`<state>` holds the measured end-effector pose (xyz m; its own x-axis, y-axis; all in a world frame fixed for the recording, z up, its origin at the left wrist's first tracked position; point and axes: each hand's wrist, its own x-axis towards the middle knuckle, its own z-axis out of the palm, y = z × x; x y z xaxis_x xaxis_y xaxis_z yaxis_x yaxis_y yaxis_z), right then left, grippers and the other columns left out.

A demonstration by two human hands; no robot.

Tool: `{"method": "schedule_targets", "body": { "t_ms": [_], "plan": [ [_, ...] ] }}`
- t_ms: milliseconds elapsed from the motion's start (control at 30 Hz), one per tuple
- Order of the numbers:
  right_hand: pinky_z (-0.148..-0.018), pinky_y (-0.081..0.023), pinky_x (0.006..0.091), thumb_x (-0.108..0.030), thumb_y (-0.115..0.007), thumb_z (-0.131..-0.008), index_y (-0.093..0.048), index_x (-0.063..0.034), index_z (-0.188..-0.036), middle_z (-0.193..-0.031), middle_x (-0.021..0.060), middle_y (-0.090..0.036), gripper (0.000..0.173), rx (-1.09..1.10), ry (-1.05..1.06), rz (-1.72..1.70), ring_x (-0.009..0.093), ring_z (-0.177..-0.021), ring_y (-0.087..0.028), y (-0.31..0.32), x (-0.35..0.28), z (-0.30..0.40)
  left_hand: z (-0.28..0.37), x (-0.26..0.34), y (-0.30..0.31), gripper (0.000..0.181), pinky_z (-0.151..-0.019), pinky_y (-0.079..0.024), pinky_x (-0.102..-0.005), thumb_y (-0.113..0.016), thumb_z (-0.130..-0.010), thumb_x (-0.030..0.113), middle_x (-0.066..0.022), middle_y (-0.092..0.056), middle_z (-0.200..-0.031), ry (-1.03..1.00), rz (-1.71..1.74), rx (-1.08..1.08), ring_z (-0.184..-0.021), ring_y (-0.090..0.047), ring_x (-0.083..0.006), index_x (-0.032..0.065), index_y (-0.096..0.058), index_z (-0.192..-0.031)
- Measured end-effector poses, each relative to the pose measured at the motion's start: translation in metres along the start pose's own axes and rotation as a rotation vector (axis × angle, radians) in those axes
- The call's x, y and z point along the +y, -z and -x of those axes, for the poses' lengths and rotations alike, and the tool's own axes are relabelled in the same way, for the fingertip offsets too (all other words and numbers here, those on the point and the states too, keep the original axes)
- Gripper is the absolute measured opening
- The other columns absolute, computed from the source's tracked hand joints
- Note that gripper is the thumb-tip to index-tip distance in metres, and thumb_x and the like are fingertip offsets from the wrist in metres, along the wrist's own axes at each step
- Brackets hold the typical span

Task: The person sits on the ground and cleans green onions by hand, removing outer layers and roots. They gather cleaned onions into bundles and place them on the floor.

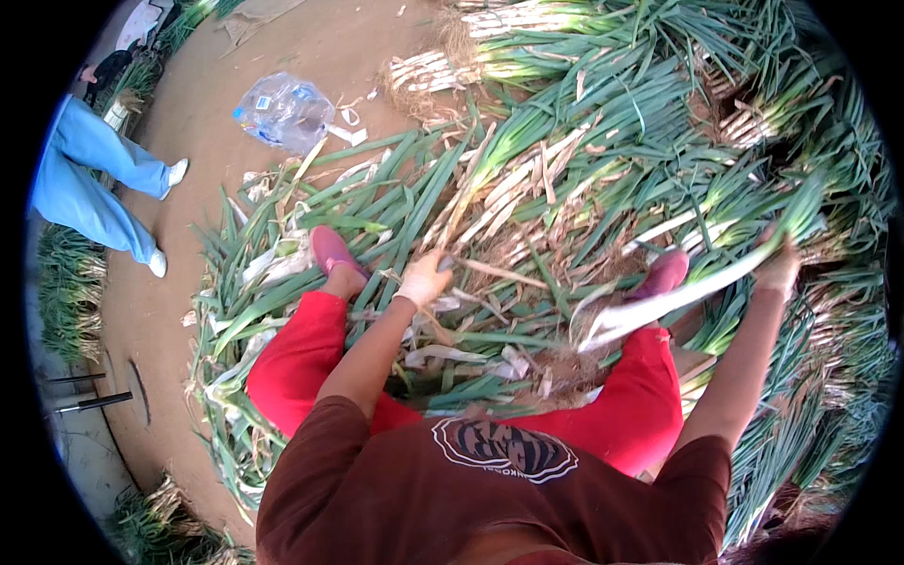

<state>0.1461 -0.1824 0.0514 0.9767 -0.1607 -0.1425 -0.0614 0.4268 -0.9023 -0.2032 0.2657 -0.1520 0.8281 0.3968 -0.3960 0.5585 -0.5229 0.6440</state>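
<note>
My right hand (775, 270) grips a long Welsh onion (678, 300) near where the white stem turns to green leaves. The stem slants down to the left across my right shoe, and its root end hangs over the floor litter. My left hand (424, 277), in a pale glove, is curled low over the trimmings between my legs. A small greyish thing shows at its fingers, and a dry brown leaf (501, 272) extends from beside them; whether the hand holds either is unclear. Stripped green leaves and pale peelings (445, 353) lie in front of me.
Untrimmed onions (522, 176) lie in a heap ahead, with bundles (438, 70) beyond them. More onions (812, 360) are piled along my right. A clear plastic bag of bottles (286, 113) rests on the brown floor (205, 141). A person in blue trousers (106, 176) stands at the left.
</note>
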Motion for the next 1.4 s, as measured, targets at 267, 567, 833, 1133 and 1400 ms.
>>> {"method": "schedule_targets", "body": {
  "t_ms": [267,567,833,1133,1400],
  "plan": [
    [-0.047,-0.04,0.0266,-0.031,-0.061,-0.079,-0.06,-0.0115,-0.094,-0.071,-0.001,-0.053,0.025,0.254,-0.253,0.665,0.011,-0.056,-0.048,0.05,0.155,0.022,-0.104,-0.021,-0.032,0.051,-0.068,-0.051,-0.0356,-0.065,-0.07,0.023,-0.0197,-0.063,-0.09,0.34,-0.136,0.138,-0.079,-0.064,-0.0288,0.0057,-0.051,-0.117],
    [-0.081,-0.046,0.0447,-0.042,-0.068,-0.076,-0.055,-0.0069,-0.112,-0.101,0.0107,-0.059,0.052,-0.278,-0.884,0.29,0.027,-0.09,-0.055,-0.124,0.267,0.172,0.117,0.048,-0.013,0.033,-0.071,-0.047,-0.0412,-0.068,-0.065,0.025,-0.016,-0.059,-0.087,-0.059,0.178,0.26,-0.082,-0.058,-0.034,0.0045,-0.058,-0.089],
    [-0.081,-0.047,0.0406,-0.026,-0.068,-0.078,-0.053,-0.0058,-0.113,-0.098,0.0083,-0.06,0.043,-0.654,-0.914,-0.32,0.024,-0.09,-0.055,-0.218,0.202,0.29,0.183,0.054,0.018,0.056,-0.078,-0.047,-0.0365,-0.073,-0.071,0.031,-0.0165,-0.059,-0.097,-0.191,0.419,0.363,-0.089,-0.06,-0.0263,0.0012,-0.048,-0.111],
    [-0.087,-0.044,0.0298,-0.012,-0.069,-0.077,-0.024,-0.001,-0.136,-0.115,0.0116,-0.052,0.075,-0.676,-0.168,0.1,0.019,-0.101,-0.052,-0.179,0.125,0.308,0.114,0.186,0.052,0.052,-0.078,-0.048,-0.0291,-0.074,-0.072,0.019,-0.0074,-0.061,-0.098,-0.395,0.558,0.344,-0.088,-0.058,-0.0157,0.0036,-0.048,-0.114],
    [-0.082,-0.045,0.0306,-0.019,-0.068,-0.076,-0.028,0.0039,-0.133,-0.106,0.0159,-0.056,0.074,-0.314,0.108,0.384,0.021,-0.09,-0.055,-0.147,0.133,0.25,0.136,0.177,-0.016,0.026,-0.061,-0.045,-0.0285,-0.071,-0.076,0.017,0.0,-0.051,-0.067,-0.414,0.556,0.325,-0.065,-0.048,-0.0105,0.006,-0.053,-0.091]
  ]
}}
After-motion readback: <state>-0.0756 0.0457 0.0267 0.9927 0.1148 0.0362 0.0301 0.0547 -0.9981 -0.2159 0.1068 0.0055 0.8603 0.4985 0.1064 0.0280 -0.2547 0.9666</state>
